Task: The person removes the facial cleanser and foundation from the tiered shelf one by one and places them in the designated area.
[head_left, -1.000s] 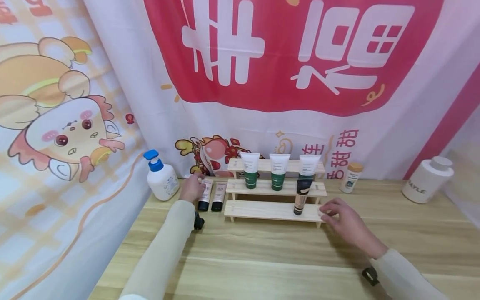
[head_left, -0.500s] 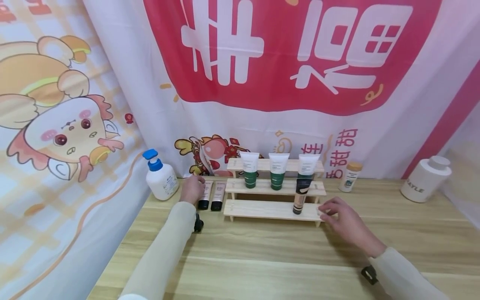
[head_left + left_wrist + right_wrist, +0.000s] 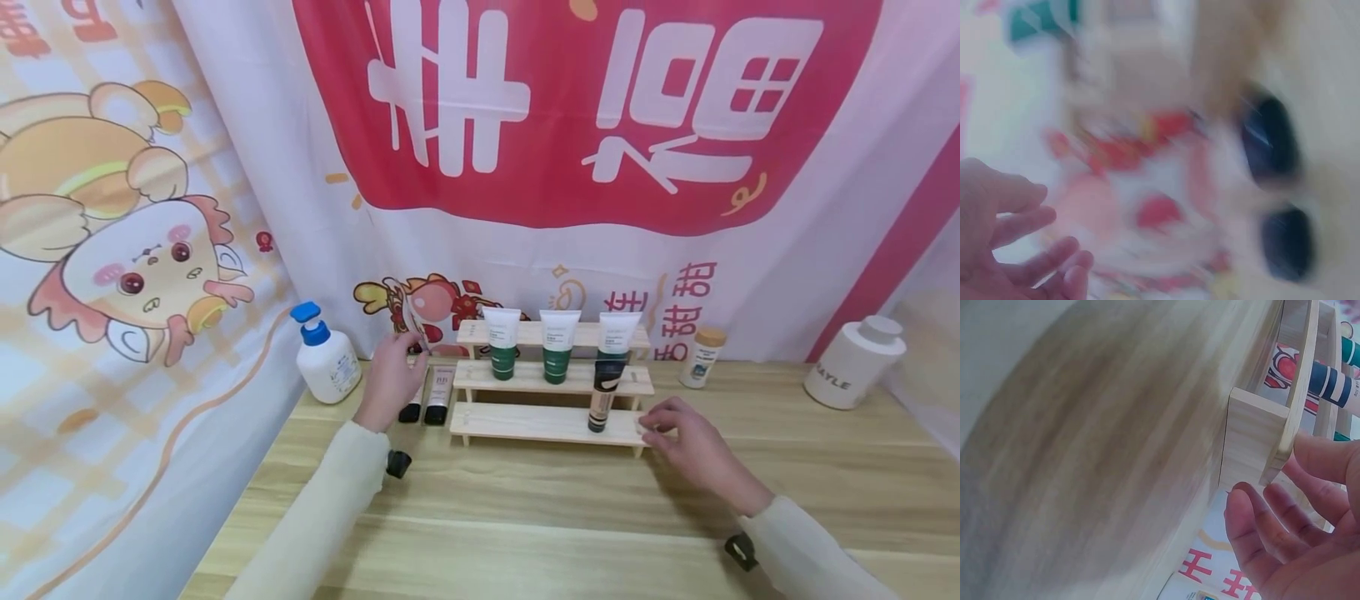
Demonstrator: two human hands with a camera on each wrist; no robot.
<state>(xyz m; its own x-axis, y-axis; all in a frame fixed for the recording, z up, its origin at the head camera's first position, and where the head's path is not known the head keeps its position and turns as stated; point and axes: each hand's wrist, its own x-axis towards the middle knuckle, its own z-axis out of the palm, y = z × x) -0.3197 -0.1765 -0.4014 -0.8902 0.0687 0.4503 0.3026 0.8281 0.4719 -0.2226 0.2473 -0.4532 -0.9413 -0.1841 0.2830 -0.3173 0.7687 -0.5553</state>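
Observation:
My left hand (image 3: 392,383) is raised over two pale pink tubes with black caps. The left tube (image 3: 410,410) is partly behind it; the right tube (image 3: 439,392) lies in plain sight. Loosely bent fingers, with nothing seen between them, show in the blurred left wrist view, where both black caps (image 3: 1270,140) appear. At the other side, my right hand (image 3: 686,440) holds the end of the lowest step of a three-step wooden rack (image 3: 525,423), thumb and fingers around its corner. A black and beige tube (image 3: 601,400) stands on that step.
White and green tubes (image 3: 558,346) stand higher on the rack. A blue-topped pump bottle (image 3: 328,367) is at the left. A small bottle (image 3: 702,358) and a large white bottle (image 3: 855,367) stand at the right. Printed cloth (image 3: 525,258) hangs behind the table (image 3: 540,517).
My left hand has risen from beside the left pink tube and moved slightly right, now covering more of it. My right hand has stayed at the rack's end.

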